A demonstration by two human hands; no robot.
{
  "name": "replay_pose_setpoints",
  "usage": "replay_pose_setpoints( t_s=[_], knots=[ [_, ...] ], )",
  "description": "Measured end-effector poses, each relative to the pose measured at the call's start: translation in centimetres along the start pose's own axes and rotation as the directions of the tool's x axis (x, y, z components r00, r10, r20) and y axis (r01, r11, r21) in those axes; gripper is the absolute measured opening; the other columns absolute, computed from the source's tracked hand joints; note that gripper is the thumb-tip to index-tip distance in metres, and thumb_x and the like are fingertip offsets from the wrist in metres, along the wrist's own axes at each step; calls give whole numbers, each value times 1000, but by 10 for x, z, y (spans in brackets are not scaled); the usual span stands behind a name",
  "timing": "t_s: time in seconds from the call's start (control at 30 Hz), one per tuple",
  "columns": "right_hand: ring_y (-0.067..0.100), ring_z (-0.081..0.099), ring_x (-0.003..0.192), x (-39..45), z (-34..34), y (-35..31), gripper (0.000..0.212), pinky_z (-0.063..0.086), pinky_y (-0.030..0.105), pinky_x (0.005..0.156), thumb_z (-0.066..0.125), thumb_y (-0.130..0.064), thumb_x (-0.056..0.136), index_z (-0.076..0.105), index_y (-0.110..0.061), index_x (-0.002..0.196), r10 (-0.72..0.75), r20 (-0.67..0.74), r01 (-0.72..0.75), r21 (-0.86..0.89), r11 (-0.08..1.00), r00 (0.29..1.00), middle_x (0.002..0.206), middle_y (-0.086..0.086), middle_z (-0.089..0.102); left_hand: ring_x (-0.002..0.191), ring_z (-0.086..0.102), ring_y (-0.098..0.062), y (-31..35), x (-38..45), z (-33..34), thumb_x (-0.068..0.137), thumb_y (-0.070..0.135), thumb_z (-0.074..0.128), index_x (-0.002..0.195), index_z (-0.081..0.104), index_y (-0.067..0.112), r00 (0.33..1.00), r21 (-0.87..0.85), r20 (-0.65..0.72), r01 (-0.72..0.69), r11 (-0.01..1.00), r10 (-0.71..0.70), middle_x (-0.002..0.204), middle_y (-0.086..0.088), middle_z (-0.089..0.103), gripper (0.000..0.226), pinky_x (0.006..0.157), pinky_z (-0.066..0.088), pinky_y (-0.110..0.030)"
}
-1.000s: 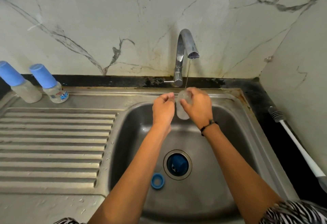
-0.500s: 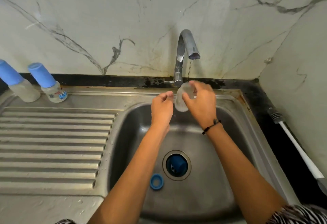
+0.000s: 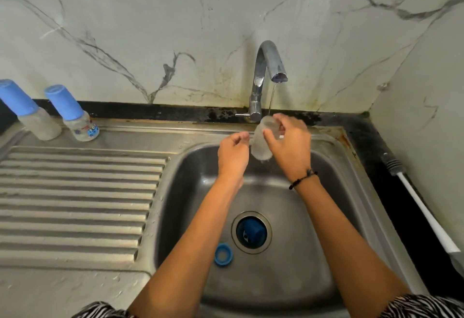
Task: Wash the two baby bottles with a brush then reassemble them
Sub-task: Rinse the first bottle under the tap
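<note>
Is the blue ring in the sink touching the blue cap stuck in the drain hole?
Apart. The head view shows the blue ring on the sink floor, with bare steel and the drain's rim between it and the blue cap.

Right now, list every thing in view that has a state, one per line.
Tap: running, thin stream.
Clear bottle body: uncapped, held under the stream.
Right hand: grips the bottle body.
Left hand: loosely curled beside the bottle body; contact unclear.
Blue ring: loose on the sink floor.
Blue cap: sitting in the drain.
Two capped bottles: assembled, standing on the counter.
Bottle brush: lying unused, right of the sink.
</note>
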State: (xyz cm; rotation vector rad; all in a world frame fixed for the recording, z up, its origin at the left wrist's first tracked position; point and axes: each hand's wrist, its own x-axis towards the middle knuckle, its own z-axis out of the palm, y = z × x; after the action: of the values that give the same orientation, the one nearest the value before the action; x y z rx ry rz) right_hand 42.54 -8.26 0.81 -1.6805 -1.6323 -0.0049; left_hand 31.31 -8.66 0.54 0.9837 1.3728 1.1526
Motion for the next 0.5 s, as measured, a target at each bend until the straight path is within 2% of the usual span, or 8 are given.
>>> replay_pose_setpoints(
  t_s=[0.07,0.13,0.2,0.27,0.33,0.4,0.47,0.5],
  knots=[
    [22,59,86,2,-6,-3,32,46,30,79,67,-18,80,64,-6,110,45,32,-47,72,996,998,96,8,67,104,58,-17,-1,-1,-2,95,12,52,101,67,16,999,9,-19,29,1000,-29,108,-4,65,17,92,44,-28],
    [12,59,80,-2,-8,-5,29,50,25,76,69,-18,79,65,-11,107,231,144,-261,254,931,962,90,1,64,100,57,-18,0,-6,-6,96,14,50,110,63,13,998,14,-2,57,998,-56,109,-4,63,20,85,44,-28],
    [9,60,76,-9,-10,-6,17,54,25,75,70,-16,80,65,-14,96,415,242,-480,483,733,877,88,2,65,90,54,-14,0,-14,-11,97,22,49,104,59,20,992,-12,54,113,994,-112,103,1,60,13,82,45,-31],
    [11,61,75,-19,-15,-6,8,56,25,73,67,-12,84,62,-13,90,521,396,-638,621,455,756,92,9,65,89,51,-10,2,-23,-17,97,28,49,98,55,26,978,-79,114,186,979,-177,98,6,55,6,87,49,-40],
    [16,62,82,-30,-19,-6,11,56,26,73,61,-8,88,58,-9,99,535,534,-714,669,207,655,98,12,63,95,53,-13,2,-27,-24,96,25,52,106,54,22,978,-169,122,189,967,-170,103,4,55,10,91,51,-40],
    [23,61,90,-41,-23,-7,21,55,31,78,53,-5,92,53,-7,113,480,630,-728,685,29,611,102,14,59,100,55,-15,1,-30,-32,93,16,56,119,51,14,989,-211,71,140,967,-128,112,-2,57,26,89,51,-34],
    [27,59,94,-52,-26,-13,25,54,36,83,48,-3,93,52,-9,117,402,701,-766,642,3,589,105,15,56,102,56,-15,3,-35,-39,91,10,58,123,51,9,995,-186,17,98,978,-97,114,-4,58,32,86,48,-29],
    [28,58,95,-57,-26,-16,25,53,37,86,47,-3,93,53,-12,116,366,727,-797,600,72,581,105,14,56,102,56,-16,5,-38,-42,91,8,59,120,52,9,997,-172,-2,78,982,-80,112,-4,59,31,85,46,-27]
  ],
)
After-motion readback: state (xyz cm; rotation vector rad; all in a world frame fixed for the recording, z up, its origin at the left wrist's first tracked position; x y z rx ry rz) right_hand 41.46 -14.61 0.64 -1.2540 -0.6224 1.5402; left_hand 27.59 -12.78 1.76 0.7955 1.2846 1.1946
